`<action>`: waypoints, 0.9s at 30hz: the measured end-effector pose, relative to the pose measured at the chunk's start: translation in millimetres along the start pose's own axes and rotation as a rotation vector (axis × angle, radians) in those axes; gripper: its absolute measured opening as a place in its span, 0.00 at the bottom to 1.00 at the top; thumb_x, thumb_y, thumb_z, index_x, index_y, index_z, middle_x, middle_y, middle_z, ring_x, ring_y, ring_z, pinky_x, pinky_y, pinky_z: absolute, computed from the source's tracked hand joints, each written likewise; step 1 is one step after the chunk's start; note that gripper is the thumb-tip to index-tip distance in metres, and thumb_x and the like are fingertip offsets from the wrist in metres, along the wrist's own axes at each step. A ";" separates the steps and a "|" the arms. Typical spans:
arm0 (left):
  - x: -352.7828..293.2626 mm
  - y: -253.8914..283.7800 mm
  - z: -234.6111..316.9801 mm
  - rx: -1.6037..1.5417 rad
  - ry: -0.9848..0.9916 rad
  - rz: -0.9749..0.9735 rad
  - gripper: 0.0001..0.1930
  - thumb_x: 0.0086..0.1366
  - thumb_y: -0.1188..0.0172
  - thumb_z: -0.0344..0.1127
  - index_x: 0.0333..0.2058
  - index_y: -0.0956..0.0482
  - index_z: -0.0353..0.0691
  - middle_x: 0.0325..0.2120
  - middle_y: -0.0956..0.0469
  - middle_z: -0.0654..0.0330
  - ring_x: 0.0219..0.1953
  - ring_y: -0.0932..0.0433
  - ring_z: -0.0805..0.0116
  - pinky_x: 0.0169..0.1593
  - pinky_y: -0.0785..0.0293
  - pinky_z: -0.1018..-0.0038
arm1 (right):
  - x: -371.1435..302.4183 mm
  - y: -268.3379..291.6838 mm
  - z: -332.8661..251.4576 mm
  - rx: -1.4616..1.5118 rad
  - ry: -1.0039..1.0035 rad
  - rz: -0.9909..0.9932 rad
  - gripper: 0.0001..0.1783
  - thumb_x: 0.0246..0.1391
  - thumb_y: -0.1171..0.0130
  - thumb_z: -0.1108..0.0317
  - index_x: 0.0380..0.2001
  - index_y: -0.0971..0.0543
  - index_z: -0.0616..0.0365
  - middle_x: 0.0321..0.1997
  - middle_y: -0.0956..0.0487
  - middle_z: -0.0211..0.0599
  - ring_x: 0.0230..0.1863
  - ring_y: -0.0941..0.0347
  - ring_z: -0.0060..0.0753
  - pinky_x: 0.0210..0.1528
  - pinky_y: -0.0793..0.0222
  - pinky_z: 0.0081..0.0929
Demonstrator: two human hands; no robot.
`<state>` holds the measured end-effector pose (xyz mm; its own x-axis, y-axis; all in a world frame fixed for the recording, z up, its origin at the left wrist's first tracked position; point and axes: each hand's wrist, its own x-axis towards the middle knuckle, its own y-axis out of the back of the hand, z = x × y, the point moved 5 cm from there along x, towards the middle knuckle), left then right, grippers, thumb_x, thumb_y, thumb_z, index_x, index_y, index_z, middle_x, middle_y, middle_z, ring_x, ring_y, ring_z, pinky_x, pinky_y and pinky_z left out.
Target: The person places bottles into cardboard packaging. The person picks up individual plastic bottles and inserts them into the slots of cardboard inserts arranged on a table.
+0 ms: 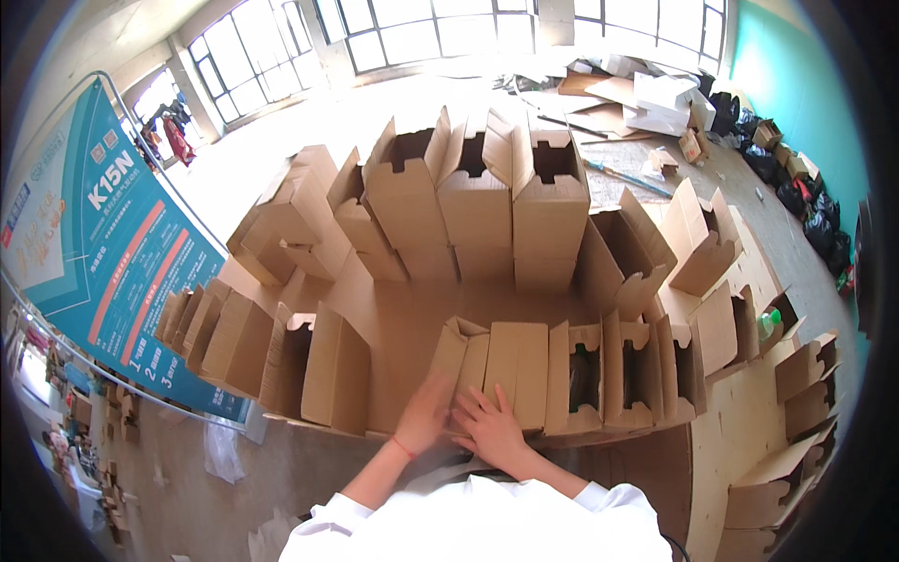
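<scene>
A brown cardboard box [457, 352] stands at the table's near edge in front of me, its top flaps partly folded. My left hand [423, 412], a red string round its wrist, lies along the box's left side; motion smears its fingers. Spread over the near end of the box top, my right hand [489, 426] has its fingers apart and grips nothing. Directly right of it is a cardboard box with its top folded flat [518, 365]. Beyond that, a cardboard box with raised flaps [582, 379] shows something dark inside.
Open cardboard boxes [478, 206] stand stacked along the far side, with more boxes [328, 365] at the left. Other boxes [782, 478] line a wooden board at the right. A teal banner [112, 244] stands left. Black bags [824, 220] lie by the green wall.
</scene>
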<state>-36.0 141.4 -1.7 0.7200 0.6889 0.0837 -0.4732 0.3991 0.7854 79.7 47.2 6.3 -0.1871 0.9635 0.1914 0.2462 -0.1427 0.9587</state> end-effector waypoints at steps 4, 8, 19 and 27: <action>-3.9 -5.8 -35.6 -0.655 0.237 0.127 0.34 0.67 0.44 0.33 0.68 0.48 0.40 0.64 0.40 0.51 0.66 0.41 0.59 0.65 0.41 0.67 | -2.2 3.2 0.3 0.085 -0.010 0.046 0.29 0.51 0.40 0.51 0.54 0.26 0.52 0.63 0.32 0.37 0.68 0.44 0.39 0.68 0.54 0.58; -4.0 -34.2 -73.0 -1.098 0.491 -0.079 0.33 0.69 0.47 0.37 0.68 0.49 0.39 0.65 0.42 0.51 0.68 0.47 0.65 0.67 0.48 0.70 | -4.8 11.8 -0.1 0.134 -0.002 0.115 0.29 0.50 0.38 0.54 0.54 0.26 0.53 0.62 0.32 0.38 0.67 0.42 0.40 0.68 0.53 0.57; 3.4 -28.1 -55.0 -0.699 0.279 0.021 0.33 0.68 0.46 0.40 0.67 0.47 0.35 0.64 0.41 0.49 0.68 0.44 0.59 0.67 0.48 0.67 | 5.6 10.3 -8.6 0.132 -0.088 0.132 0.30 0.50 0.36 0.54 0.54 0.26 0.58 0.60 0.30 0.40 0.65 0.39 0.42 0.70 0.55 0.53; 98.7 46.3 -29.7 -0.374 0.023 0.080 0.38 0.63 0.41 0.44 0.66 0.47 0.34 0.65 0.45 0.42 0.67 0.45 0.48 0.68 0.49 0.63 | 13.1 41.6 -15.3 0.353 -0.176 0.291 0.42 0.48 0.34 0.59 0.64 0.39 0.57 0.67 0.40 0.50 0.66 0.42 0.54 0.68 0.50 0.53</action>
<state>-1.9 245.8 24.7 0.6640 0.7383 0.1187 -0.6828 0.5338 0.4988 73.0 50.3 51.9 0.0931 0.9232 0.3729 0.5774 -0.3552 0.7351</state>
